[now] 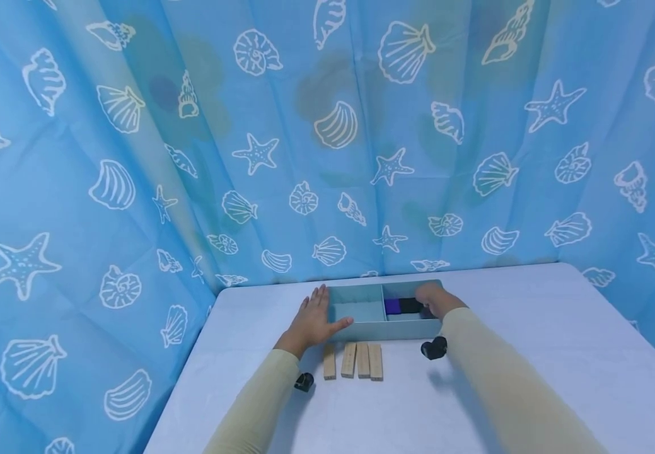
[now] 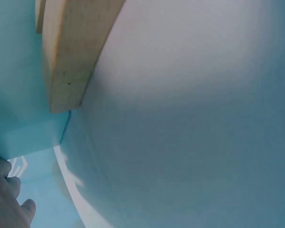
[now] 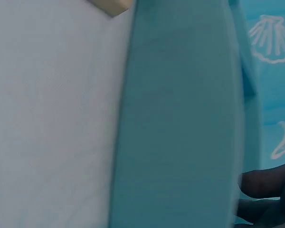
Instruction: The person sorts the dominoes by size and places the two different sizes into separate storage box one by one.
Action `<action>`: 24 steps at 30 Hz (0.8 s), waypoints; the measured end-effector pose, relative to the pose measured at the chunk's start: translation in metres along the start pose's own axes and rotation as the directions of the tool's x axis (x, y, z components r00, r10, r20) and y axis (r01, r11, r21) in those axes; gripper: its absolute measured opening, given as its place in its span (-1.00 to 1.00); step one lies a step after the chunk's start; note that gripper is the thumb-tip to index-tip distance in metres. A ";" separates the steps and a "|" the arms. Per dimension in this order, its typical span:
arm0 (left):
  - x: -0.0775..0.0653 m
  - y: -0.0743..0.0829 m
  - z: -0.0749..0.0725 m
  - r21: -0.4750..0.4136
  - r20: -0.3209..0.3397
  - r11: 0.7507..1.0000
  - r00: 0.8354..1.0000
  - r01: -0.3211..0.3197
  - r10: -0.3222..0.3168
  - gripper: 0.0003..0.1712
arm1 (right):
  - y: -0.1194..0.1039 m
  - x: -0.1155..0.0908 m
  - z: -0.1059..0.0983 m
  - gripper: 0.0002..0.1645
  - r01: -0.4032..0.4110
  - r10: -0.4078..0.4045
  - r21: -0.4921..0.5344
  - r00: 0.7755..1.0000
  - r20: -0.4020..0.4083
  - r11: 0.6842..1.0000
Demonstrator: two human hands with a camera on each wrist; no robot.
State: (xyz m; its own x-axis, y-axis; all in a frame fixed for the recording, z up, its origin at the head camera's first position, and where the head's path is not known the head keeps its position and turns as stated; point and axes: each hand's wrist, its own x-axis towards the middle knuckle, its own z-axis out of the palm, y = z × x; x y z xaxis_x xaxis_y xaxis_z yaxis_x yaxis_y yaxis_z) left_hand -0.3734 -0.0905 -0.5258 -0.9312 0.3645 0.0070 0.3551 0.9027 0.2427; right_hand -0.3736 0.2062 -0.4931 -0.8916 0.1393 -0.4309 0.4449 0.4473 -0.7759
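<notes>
A long grey-blue box [image 1: 384,331] with a divider lies across the table. At its left end rests my left hand [image 1: 311,320], fingers extended along the end and thumb over the front rim; fingertips of that left hand [image 2: 9,199] show beside the box wall in the left wrist view. My right hand [image 1: 435,297] reaches into the right compartment, partly hidden by its own wrist. Beside it in that compartment lie a purple piece [image 1: 392,306] and a black piece [image 1: 410,305]. Whether the right fingers hold something, I cannot tell.
Several wooden blocks [image 1: 363,360] lie in a row before the box, the leftmost block [image 1: 330,362] slightly apart. A white cloth covers the table [image 1: 531,328]. Behind hangs a blue curtain [image 1: 282,157] with shells and starfish. Black wrist cameras [image 1: 434,348] sit under both forearms.
</notes>
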 end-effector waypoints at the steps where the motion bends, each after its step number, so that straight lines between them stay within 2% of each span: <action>1: -0.001 -0.001 -0.002 -0.006 0.002 1.000 1.000 0.003 -0.003 0.26 | -0.003 -0.002 -0.001 -0.49 0.001 -0.002 0.041 1.000 0.019 0.999; 3: -0.002 -0.001 -0.005 -0.014 0.010 1.000 1.000 0.013 -0.013 0.27 | -0.008 -0.008 -0.005 -0.41 -0.008 -0.001 0.143 0.998 0.063 0.990; 6: -0.003 -0.002 -0.007 -0.043 0.014 0.999 1.000 0.011 -0.011 0.27 | -0.013 -0.016 -0.013 -0.35 -0.026 -0.011 0.306 0.993 0.119 0.952; 11: -0.002 -0.001 -0.008 -0.121 0.036 0.993 0.999 0.007 -0.003 0.29 | -0.004 -0.026 -0.028 -0.33 -0.029 -0.043 0.432 0.987 0.156 0.901; 18: -0.012 -0.007 -0.006 -0.145 0.012 0.988 0.999 0.052 -0.051 0.28 | 0.008 -0.039 -0.041 -0.30 0.091 -0.171 0.412 0.972 0.161 0.907; 24: -0.027 -0.004 -0.011 -0.182 -0.008 0.981 0.998 0.060 -0.063 0.26 | 0.014 -0.051 -0.063 -0.28 0.268 -0.324 0.330 0.937 0.127 0.905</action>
State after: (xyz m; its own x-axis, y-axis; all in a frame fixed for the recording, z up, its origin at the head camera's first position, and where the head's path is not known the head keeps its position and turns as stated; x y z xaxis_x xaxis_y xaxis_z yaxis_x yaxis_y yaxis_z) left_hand -0.3506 -0.1067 -0.5162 -0.9523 0.3052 -0.0004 0.2775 0.8664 0.4152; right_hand -0.3270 0.2610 -0.4528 -0.9692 -0.1267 -0.2110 0.1914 0.1511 -0.9698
